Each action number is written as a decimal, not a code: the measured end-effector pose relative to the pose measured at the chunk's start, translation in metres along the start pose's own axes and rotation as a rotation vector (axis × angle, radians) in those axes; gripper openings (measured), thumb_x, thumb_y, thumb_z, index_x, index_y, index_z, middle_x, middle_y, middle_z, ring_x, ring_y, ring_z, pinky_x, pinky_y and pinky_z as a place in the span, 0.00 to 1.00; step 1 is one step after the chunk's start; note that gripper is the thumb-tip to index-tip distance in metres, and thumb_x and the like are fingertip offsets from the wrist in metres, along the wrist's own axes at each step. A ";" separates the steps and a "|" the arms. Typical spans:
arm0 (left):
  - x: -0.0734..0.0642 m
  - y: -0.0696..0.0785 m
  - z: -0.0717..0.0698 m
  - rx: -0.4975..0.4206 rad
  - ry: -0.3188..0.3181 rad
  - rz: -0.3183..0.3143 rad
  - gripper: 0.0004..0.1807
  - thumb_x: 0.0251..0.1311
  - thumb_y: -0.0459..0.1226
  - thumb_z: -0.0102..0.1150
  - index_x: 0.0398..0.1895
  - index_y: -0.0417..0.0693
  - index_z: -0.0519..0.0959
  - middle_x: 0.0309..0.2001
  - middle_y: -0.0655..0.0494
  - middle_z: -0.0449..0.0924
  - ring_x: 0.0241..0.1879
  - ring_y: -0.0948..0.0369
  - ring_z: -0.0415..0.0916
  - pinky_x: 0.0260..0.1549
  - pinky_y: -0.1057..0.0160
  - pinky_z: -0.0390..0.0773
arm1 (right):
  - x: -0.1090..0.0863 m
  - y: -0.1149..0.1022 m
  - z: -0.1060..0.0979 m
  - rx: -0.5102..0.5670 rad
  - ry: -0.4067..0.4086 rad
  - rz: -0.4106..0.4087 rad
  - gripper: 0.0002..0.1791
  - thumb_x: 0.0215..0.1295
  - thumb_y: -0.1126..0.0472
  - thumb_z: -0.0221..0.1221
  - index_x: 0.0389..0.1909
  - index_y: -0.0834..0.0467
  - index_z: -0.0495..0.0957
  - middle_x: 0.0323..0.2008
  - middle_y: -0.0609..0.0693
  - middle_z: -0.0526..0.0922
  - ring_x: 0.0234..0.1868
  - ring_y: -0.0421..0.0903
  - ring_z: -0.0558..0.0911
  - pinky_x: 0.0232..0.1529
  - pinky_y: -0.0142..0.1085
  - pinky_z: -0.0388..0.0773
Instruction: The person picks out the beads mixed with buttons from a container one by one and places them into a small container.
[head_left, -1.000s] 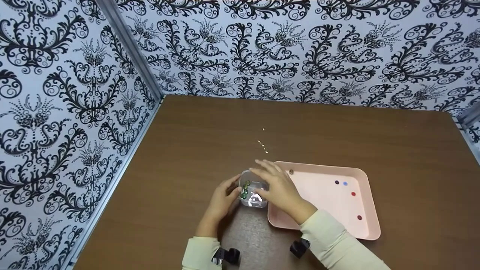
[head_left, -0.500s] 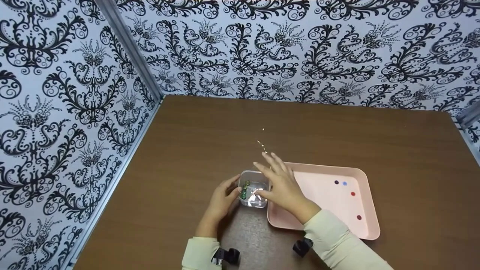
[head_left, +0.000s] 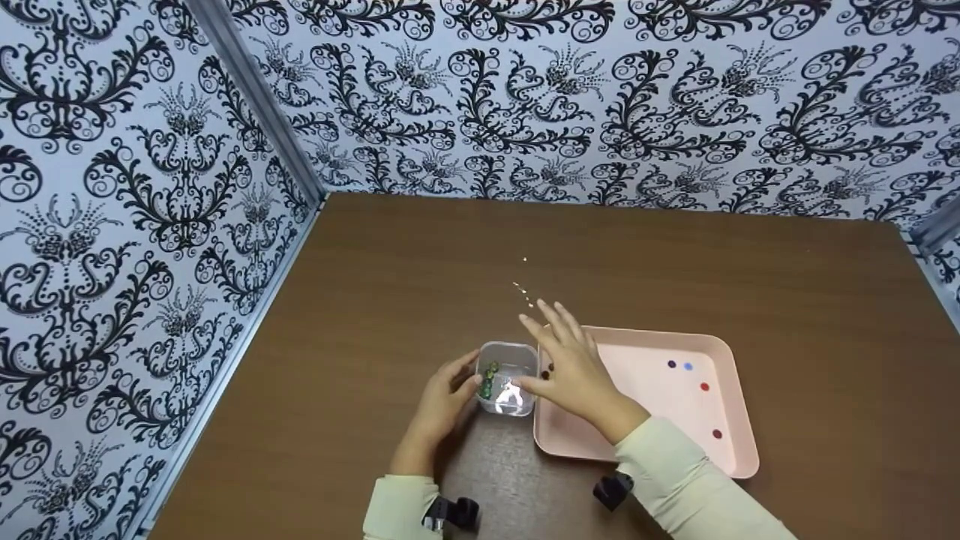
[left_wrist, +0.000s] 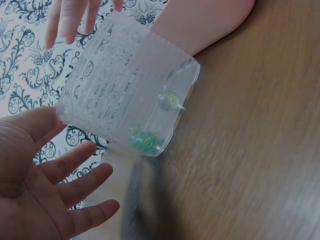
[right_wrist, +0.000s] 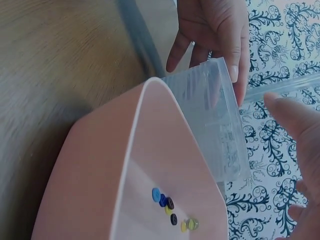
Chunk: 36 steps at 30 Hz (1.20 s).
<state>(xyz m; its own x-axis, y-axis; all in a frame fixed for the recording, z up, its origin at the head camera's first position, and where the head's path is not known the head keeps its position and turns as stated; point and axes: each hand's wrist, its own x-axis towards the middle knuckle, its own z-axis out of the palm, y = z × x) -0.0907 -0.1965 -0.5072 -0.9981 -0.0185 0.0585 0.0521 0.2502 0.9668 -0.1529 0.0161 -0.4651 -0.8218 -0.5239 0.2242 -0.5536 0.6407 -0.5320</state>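
Note:
A clear square plastic container [head_left: 507, 346] stands against the left side of a pink tray [head_left: 675, 420]. Several green glass marbles [head_left: 489, 381] lie along the container's left side. My left hand [head_left: 444, 397] holds the container's left rim between thumb and index finger, its other fingers loosely spread. Over the tray's left part hovers my right hand [head_left: 577, 371], fingers extended and holding nothing visible; its thumb points toward the container's right rim. In the right wrist view, several small buttons [right_wrist: 156, 194] and a yellow-green marble [right_wrist: 193, 223] lie in the tray.
The brown wooden tabletop [head_left: 375, 285] reaches back to a patterned wall [head_left: 525, 97]. Small bright specks [head_left: 523, 292] show on the table behind the container. A red button [head_left: 704, 387] lies in the tray's right half.
My right hand has moved right, off the container and over the tray, with its fingers spreading. Dark round pieces now show beside it in the tray. My left hand has stayed at the container.

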 end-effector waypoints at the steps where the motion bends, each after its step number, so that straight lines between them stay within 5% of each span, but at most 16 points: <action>1: 0.000 0.000 0.000 -0.003 -0.001 0.000 0.22 0.65 0.28 0.54 0.62 0.28 0.69 0.57 0.28 0.70 0.59 0.37 0.70 0.60 0.47 0.71 | 0.000 0.001 -0.001 0.003 0.000 0.004 0.49 0.48 0.42 0.71 0.72 0.49 0.62 0.75 0.52 0.52 0.74 0.58 0.50 0.65 0.69 0.51; 27: 0.000 0.000 0.000 0.017 0.003 0.013 0.22 0.65 0.28 0.54 0.61 0.28 0.70 0.58 0.27 0.69 0.58 0.38 0.70 0.61 0.46 0.70 | -0.001 0.020 -0.010 0.097 0.028 0.084 0.48 0.49 0.42 0.70 0.70 0.53 0.64 0.72 0.57 0.60 0.72 0.61 0.56 0.64 0.68 0.53; 36: -0.001 0.002 -0.002 0.036 -0.019 0.019 0.22 0.66 0.30 0.53 0.62 0.29 0.69 0.57 0.30 0.72 0.58 0.40 0.72 0.59 0.46 0.71 | 0.000 0.031 -0.009 0.180 0.070 0.091 0.44 0.49 0.50 0.73 0.67 0.57 0.68 0.69 0.59 0.65 0.70 0.61 0.60 0.66 0.63 0.56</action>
<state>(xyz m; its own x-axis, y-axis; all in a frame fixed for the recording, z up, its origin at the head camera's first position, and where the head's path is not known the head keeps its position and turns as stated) -0.0897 -0.1981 -0.5051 -0.9974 0.0051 0.0719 0.0703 0.2848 0.9560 -0.1709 0.0412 -0.4744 -0.8782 -0.4239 0.2213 -0.4486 0.5701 -0.6883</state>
